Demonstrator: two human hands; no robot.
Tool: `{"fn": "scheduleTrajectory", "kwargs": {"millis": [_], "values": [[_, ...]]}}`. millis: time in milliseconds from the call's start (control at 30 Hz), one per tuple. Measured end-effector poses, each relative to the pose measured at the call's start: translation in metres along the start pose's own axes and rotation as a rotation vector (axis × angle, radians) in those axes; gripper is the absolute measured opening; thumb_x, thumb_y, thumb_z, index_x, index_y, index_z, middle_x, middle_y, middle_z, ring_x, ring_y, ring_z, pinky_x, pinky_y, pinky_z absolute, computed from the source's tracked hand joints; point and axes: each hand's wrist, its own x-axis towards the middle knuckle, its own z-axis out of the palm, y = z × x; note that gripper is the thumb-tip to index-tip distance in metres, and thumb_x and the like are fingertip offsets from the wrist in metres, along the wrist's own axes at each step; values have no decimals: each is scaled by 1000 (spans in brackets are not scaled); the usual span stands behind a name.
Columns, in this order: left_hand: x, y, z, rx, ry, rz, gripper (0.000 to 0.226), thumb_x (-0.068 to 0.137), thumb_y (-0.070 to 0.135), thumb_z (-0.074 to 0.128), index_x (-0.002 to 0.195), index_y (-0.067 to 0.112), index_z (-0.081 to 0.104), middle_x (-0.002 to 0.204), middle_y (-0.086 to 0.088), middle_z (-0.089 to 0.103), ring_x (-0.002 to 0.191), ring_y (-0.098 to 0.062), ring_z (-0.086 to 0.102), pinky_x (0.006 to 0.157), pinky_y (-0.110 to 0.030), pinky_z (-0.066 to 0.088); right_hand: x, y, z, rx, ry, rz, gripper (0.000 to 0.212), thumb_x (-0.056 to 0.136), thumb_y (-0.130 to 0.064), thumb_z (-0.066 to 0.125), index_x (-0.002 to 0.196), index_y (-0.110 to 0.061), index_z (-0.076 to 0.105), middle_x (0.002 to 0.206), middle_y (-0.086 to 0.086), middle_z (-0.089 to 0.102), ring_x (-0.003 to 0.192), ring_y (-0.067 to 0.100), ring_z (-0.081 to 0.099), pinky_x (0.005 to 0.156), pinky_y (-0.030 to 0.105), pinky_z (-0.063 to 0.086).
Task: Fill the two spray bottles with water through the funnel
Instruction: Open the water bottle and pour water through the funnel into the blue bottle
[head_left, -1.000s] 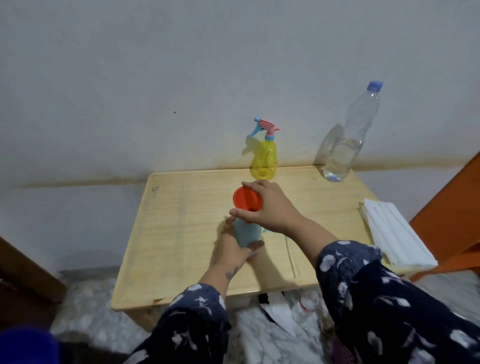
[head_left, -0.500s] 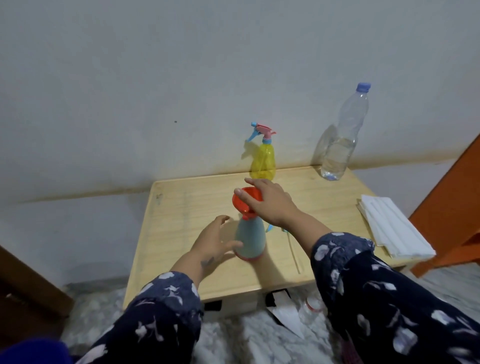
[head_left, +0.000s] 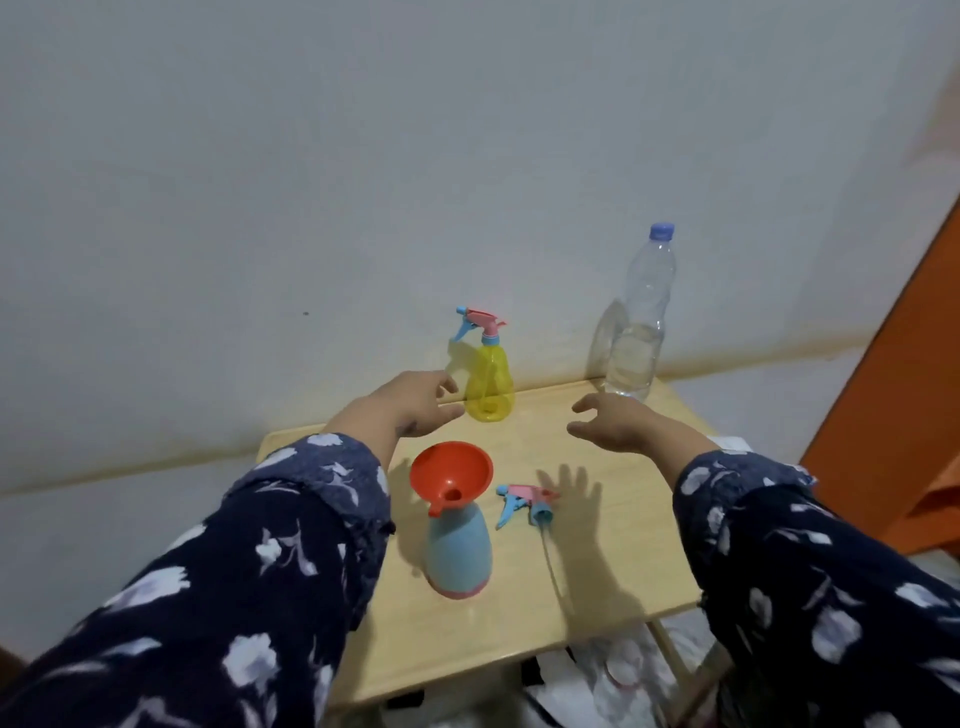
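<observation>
Pale wall is seen behind a wooden table. On it, a capped water bottle and a yellow spray bottle are stood at the back. Nearer, a blue spray bottle is topped by an orange funnel, its detached spray head laid beside. Both the left hand and right hand are held empty, fingers spread.

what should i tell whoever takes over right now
Left hand: open, empty, by the yellow sprayer.
Right hand: open, empty, reaching toward the water bottle.
Funnel sits in the neck of the blue sprayer; its spray head lies beside it on the table.
Yellow sprayer has its head on; water bottle is capped, partly full.
Done: blue sprayer opened, funnel placed.
Left: uncap the water bottle, fill blue, then open and fill yellow.
</observation>
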Motion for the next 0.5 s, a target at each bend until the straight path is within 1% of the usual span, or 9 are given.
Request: {"fn": "scheduleTrajectory", "kwargs": {"millis": [100,167,233,300,367,433,467,500], "values": [[32,40,2,30,-48,41,52,93,41,59,138,17,47,141,-6,51,127,-24,49,105,-36,39,18,33,-21,-6,20,22,54,94,-33,52,143,-13,39,150,8,38,135,26,38,108,33,31],[56,68,7,16,-77,59,54,93,41,60,139,18,46,141,-5,51,126,-24,50,106,-37,39,32,57,-36,16,42,45,56,94,-34,53,144,-13,36,149,9,39,134,28,39,106,33,32],[81,95,14,-27,-83,59,54,92,41,61,139,20,45,141,-2,51,126,-23,50,102,-32,40,50,81,-52,40,57,57,59,94,-34,53,145,-12,32,149,11,39,133,30,40,104,33,33],[107,122,24,-76,-73,71,56,91,40,64,139,20,44,140,-3,52,126,-22,50,99,-30,38,70,102,-67,80,69,70,62,93,-33,55,145,-11,31,148,13,40,133,30,41,104,33,34],[134,147,36,-131,-63,81,60,89,38,66,140,19,42,140,-5,52,125,-23,51,100,-31,39,91,122,-79,138,101,82,65,90,-32,58,146,-12,31,144,14,45,128,31,46,98,34,38],[159,166,51,-195,-60,74,65,88,37,68,143,20,39,141,-6,51,125,-24,50,101,-33,39,113,138,-88,194,142,71,68,88,-28,60,146,-13,28,139,15,49,121,32,51,86,31,40],[172,174,59,-229,-61,67,68,87,37,69,144,20,36,143,-6,49,126,-25,50,100,-33,40,125,146,-92,233,162,64,71,87,-27,62,147,-13,25,139,15,49,120,31,51,83,30,39],[183,180,69,-263,-59,62,72,87,36,70,146,20,33,145,-6,47,128,-26,49,99,-33,39,136,152,-95,284,179,59,76,86,-27,63,148,-13,21,141,15,46,123,31,49,83,30,39]]}}
